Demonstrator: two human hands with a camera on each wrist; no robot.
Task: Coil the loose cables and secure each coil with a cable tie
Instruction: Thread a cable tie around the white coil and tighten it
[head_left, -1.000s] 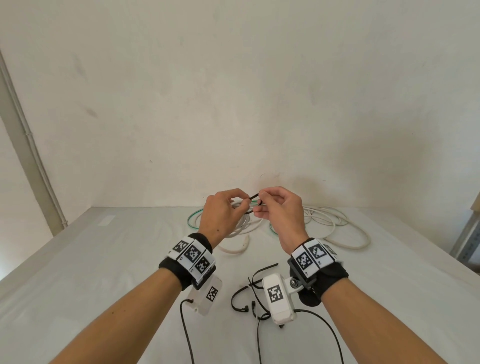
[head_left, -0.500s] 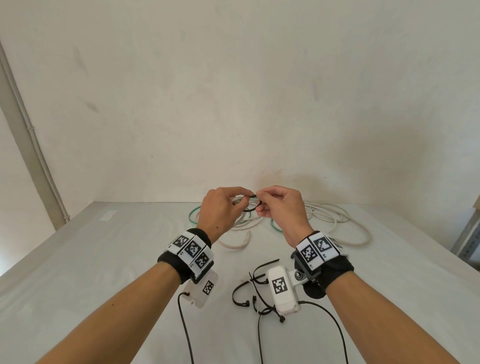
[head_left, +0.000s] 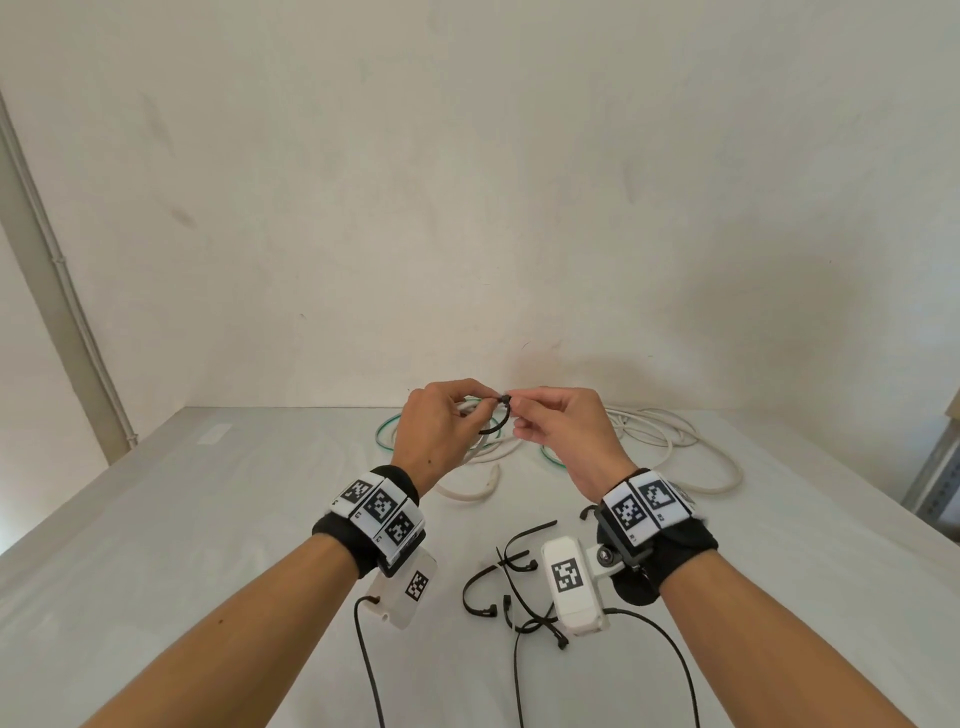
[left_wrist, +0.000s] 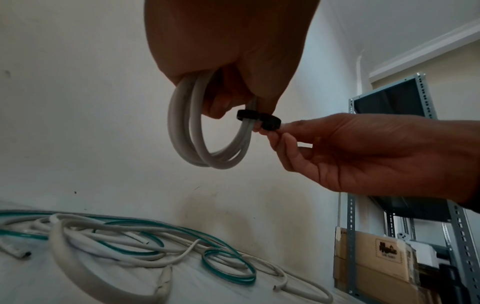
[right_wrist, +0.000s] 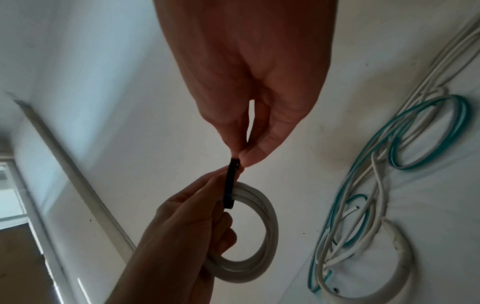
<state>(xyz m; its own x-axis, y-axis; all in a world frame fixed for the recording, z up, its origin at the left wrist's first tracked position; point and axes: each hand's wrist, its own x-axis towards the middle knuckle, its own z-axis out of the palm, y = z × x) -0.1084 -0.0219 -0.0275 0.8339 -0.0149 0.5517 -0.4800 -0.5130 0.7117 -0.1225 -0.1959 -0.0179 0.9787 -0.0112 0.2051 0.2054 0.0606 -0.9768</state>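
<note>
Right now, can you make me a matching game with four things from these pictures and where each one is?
Things:
1. white coil
2. black tie
3. spare ties
4. green cable

Places:
A. loose on the table, near the person
B. held up in the left hand
C. lying by the wall among white cables
D. wrapped round the coil, pinched by the right hand

Pairs: 1-B, 2-D, 3-A, 4-C
</note>
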